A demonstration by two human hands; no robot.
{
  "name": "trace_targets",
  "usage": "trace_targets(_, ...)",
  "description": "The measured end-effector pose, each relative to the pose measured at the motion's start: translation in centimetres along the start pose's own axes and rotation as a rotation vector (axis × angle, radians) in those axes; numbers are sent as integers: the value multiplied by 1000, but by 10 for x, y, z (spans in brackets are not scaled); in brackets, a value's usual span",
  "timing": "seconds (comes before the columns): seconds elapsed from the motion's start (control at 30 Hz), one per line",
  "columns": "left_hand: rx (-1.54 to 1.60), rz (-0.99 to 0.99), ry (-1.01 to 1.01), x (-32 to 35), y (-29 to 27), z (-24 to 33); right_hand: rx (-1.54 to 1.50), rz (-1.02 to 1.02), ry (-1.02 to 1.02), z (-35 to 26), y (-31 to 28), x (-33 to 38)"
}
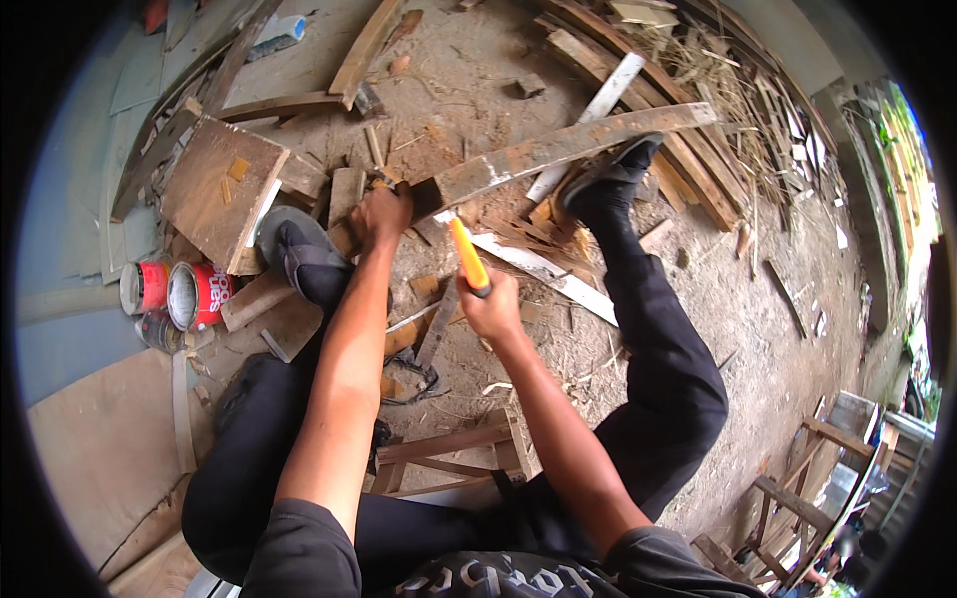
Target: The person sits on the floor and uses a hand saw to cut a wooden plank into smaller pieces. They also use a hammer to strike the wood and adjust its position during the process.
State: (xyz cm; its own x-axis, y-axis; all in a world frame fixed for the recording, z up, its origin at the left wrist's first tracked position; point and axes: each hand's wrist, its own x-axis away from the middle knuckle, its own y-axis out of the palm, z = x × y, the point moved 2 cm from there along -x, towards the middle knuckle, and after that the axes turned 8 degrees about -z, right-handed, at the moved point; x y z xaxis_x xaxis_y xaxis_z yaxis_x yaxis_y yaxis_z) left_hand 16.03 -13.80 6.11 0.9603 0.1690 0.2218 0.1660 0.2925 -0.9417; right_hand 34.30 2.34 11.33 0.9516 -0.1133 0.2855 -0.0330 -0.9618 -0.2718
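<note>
Nearest the body, right hand (490, 309) is closed round an orange-handled tool (469, 257), raised clear of the wood. Beyond it, left hand (379, 214) clamps the near end of a weathered plank (558, 149); right foot (610, 171) presses it down, apparently to steady it.

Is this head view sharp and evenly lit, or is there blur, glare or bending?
Head view: soft daylight, no hard shadows; the hands, left and right, and the orange handle are reasonably sharp; the long plank bows with fisheye distortion; a black vignette rings the frame; the greenery at the right rim is overexposed.
</note>
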Motion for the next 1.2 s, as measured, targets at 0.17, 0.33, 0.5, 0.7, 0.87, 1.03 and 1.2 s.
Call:
trace_targets(0.17,20,26,67,-3,6,-2,-35,20,24,-15,1,8)
trace_targets(0.33,21,39,185,14,15,-5,-52,121,-44,-13,7,35)
trace_targets(0.5,-26,18,160,17,19,0,-47,135,-76,-1,17,39)
trace_targets(0.7,-30,39,158,13,17,-9,-215,-60,55,-3,11,39)
trace_targets(0.87,-15,31,158,16,17,3,-205,-50,101,14,-2,27)
trace_targets(1.03,-27,114,165,9,33,-1,-93,101,8,18,-3,27)
trace_targets(1.2,17,72,205,12,24,-7,-124,80,25,13,5,32)
